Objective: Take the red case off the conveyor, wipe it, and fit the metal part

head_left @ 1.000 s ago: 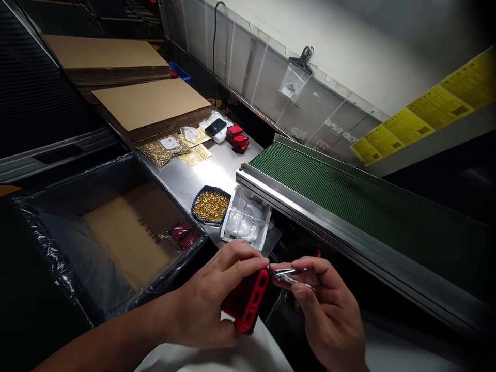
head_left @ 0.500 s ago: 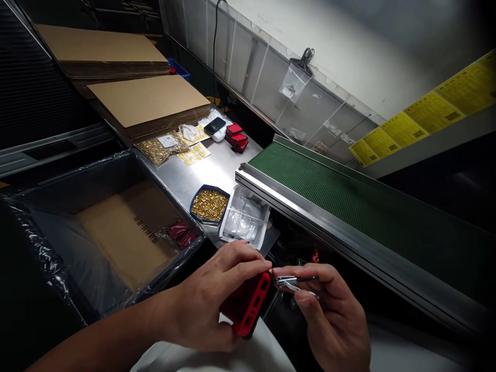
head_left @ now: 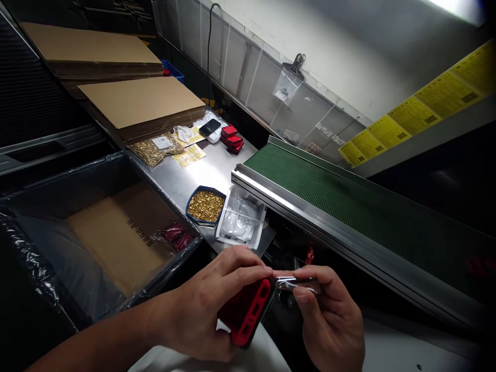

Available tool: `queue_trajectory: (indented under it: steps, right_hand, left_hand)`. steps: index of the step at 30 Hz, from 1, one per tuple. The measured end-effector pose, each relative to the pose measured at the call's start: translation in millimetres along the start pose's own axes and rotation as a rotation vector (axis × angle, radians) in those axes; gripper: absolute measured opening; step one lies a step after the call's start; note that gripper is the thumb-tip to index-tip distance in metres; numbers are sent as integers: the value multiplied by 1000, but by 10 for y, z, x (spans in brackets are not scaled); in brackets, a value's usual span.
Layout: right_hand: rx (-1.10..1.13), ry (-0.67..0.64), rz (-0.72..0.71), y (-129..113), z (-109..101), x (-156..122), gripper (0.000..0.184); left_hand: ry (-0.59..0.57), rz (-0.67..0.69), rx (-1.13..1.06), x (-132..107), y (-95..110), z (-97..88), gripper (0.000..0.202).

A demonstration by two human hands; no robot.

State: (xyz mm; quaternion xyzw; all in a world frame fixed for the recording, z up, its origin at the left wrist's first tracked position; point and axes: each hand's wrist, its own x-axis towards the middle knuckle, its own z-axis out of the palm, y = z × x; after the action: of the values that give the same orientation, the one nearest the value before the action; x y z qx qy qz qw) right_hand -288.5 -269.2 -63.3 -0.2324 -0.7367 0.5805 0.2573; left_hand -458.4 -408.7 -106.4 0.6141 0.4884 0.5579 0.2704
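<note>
My left hand (head_left: 207, 305) is wrapped round a red and black plastic part (head_left: 253, 312) with a row of rectangular openings along its edge. The fingers hide much of the part, which is tilted over my lap. Between thumb and fingers, my right hand (head_left: 333, 315) grips a silver nail clipper (head_left: 292, 283). The clipper's jaws are at the upper corner of the part, beside my left fingertips. Whether the jaws touch the part, I cannot tell.
A green conveyor belt (head_left: 302, 178) runs along the right. Ahead stand a blue tray of small gold pieces (head_left: 207, 205), a white bin with clear bags (head_left: 240, 217) and stacked red-black parts (head_left: 231, 138). At left is a plastic-lined box (head_left: 104, 232); cardboard sheets (head_left: 143, 101) lie behind.
My right thumb has pressed the clipper's levers closer together. Both hands stay at the part's corner. The view has shifted slightly, and a dim red thing now shows at the belt's right end.
</note>
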Motion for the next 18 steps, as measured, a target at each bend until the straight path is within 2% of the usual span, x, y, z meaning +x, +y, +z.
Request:
queue_trajectory:
  steps: [3, 10, 18]
  right_hand:
    - [37, 38, 27, -24, -25, -5, 11]
    - [5, -180, 8, -88, -120, -14, 23]
    - [-44, -259, -18, -58, -170, -36, 30]
  left_hand:
    - [-7, 11, 1, 7, 1, 5, 92]
    - [-9, -6, 41, -13, 31, -2, 92]
    - [-42, -35, 94, -29, 97, -53, 96]
